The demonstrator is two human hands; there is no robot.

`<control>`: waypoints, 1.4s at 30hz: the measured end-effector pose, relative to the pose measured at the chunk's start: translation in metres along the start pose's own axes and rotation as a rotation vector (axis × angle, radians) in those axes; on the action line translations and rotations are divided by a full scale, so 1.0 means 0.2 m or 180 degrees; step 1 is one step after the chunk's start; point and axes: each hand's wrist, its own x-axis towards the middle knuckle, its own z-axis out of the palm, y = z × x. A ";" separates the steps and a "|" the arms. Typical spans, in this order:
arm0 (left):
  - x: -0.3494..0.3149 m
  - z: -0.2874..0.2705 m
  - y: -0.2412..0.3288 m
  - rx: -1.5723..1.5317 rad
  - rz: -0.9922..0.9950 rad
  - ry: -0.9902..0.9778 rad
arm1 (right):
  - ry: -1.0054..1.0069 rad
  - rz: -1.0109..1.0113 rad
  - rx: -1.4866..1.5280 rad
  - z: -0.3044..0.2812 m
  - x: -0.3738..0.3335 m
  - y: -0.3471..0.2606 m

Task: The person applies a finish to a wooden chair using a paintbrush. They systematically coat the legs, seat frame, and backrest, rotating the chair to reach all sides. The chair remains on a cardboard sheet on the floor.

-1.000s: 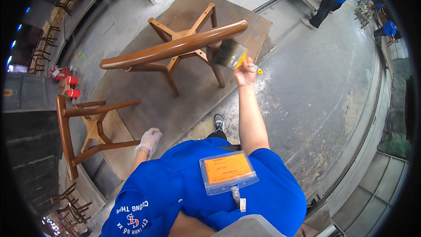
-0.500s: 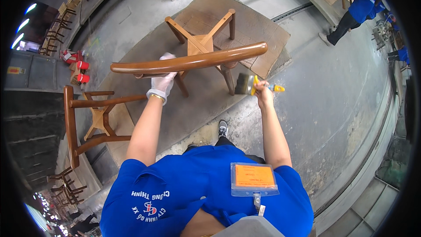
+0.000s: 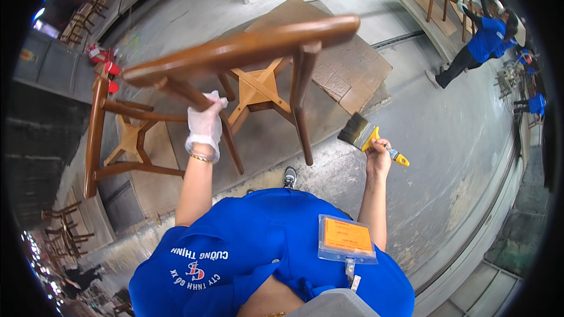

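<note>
A brown wooden chair frame (image 3: 247,47) with a thick curved back rail is in front of me, tilted, and its rail looks blurred by motion. Between its legs shows a lighter cross-shaped seat support (image 3: 257,89). My left hand (image 3: 205,122), in a thin translucent glove, is closed around a post under the left end of the rail. Bare, my right hand (image 3: 378,156) grips a wide paintbrush (image 3: 371,138) with a yellow handle. The brush's dark bristles point up and left, apart from the chair.
A second chair frame (image 3: 95,141) lies close on the left. Cardboard sheets (image 3: 346,73) cover the floor beneath the chair. Red containers (image 3: 111,68) stand at the far left. At the far right, a person in blue (image 3: 489,38) handles a chair beside a low platform (image 3: 420,14).
The chair frame has lifted and tilted, bringing its rail closer and showing more of the legs. My left hand has shifted slightly left and down. My right hand moved right and down with the paintbrush.
</note>
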 end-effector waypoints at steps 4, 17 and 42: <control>0.19 -0.09 0.13 -0.0027 -0.0185 -0.0036 | -0.1149 -0.0590 0.0307 0.52 -0.19 -0.06; 0.76 0.03 0.36 0.1748 -0.0494 -0.0234 | -0.4056 -0.4089 -0.4827 0.84 -0.09 0.47; 0.90 0.16 0.35 0.1996 -0.1198 -0.0612 | -0.4314 -0.2590 -0.4159 1.22 0.20 0.31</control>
